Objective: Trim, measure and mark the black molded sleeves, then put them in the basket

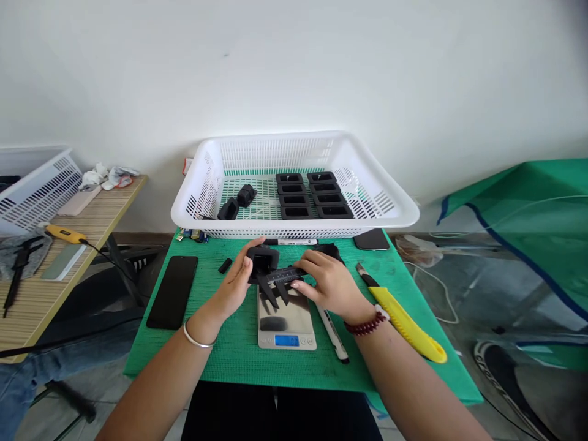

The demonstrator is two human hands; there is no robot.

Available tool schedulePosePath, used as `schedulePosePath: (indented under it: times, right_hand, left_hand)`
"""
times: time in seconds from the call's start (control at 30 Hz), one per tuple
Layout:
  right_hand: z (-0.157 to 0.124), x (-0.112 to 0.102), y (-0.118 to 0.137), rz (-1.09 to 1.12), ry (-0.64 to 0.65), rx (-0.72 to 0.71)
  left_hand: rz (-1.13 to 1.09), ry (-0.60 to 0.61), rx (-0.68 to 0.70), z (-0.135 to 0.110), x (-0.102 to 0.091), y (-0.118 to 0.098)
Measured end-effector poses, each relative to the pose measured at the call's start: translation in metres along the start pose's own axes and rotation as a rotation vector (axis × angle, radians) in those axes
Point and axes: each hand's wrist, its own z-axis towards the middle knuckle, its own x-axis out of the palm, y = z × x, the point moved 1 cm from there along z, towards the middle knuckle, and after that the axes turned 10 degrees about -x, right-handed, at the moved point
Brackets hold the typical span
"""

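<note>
Above the silver scale [285, 327], I have the left hand [236, 285] pinching a black frame [263, 260] between thumb and fingers, and the right hand [327, 278] pinching a caliper [280, 277] in its fingers at the frame's near edge. Should the left grip slacken, the frame could drop onto the scale. I count one scale, one yellow knife [402, 318], two markers [333, 335], two dark phones [172, 292], a second caliper [21, 263] on the left worktop [92, 233], and eight frames [294, 206] in the white basket [257, 225] with perhaps three loose black pieces [228, 209], too dark to separate surely.

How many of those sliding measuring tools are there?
2: one caliper in the right hand, and a second caliper on the wooden table at the left.
</note>
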Motion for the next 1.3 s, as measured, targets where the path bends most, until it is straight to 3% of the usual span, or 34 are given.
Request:
schedulePosePath:
  times: [0.33,0.5,0.77,1.1,1.3]
  right_hand:
    - [-0.003,0.004,-0.003,-0.171,0.093,0.203]
    - [-0.001,0.003,0.000,-0.166,0.056,0.186]
    - [-0.002,0.003,0.004,-0.165,-0.108,0.075]
    - [-0.004,0.004,0.003,-0.144,-0.159,0.020]
    - [-0.004,0.002,0.005,-0.113,-0.125,0.030]
  left_hand:
    - [0.165,-0.081,0.153,0.002,-0.012,0.005]
    - [0.316,-0.052,0.228,0.004,-0.016,0.006]
    - [0.278,0.003,0.240,0.004,-0.013,0.005]
    - [0.273,0.022,0.205,0.002,-0.011,0.005]
    - [0.356,0.004,0.220,0.001,-0.011,0.001]
